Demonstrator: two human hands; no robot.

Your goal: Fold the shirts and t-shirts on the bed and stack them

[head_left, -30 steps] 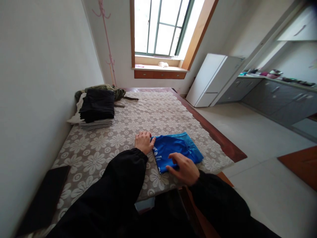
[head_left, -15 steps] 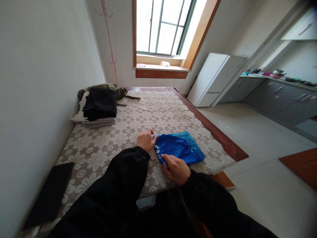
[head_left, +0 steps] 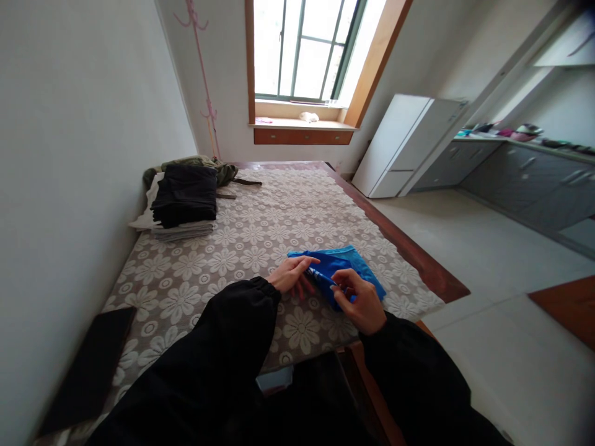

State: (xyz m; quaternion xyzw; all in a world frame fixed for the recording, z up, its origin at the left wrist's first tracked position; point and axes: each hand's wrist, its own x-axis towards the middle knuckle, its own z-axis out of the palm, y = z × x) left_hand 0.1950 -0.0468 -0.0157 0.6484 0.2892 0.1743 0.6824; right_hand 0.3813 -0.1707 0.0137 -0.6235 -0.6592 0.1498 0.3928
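Note:
A folded blue garment, with a white print near its left edge and a lighter blue layer showing at the back and right, lies on the flowered tablecloth. My right hand pinches its near edge and holds that part raised off the table. At the garment's left side is my left hand, its fingers stretched out and apart, the index finger reaching over the lifted fabric. Whether the garment is a shirt or shorts cannot be made out.
Folded black clothes sit on grey ones at the back left, beside an olive-green bag. A dark flat object lies at the left edge by the wall. A white fridge stands beyond the table at right.
My right hand has moved right and up, lifting the garment's near-left edge and folding it over. My left hand has shifted slightly right and nearer, its fingers now stretched over the fabric.

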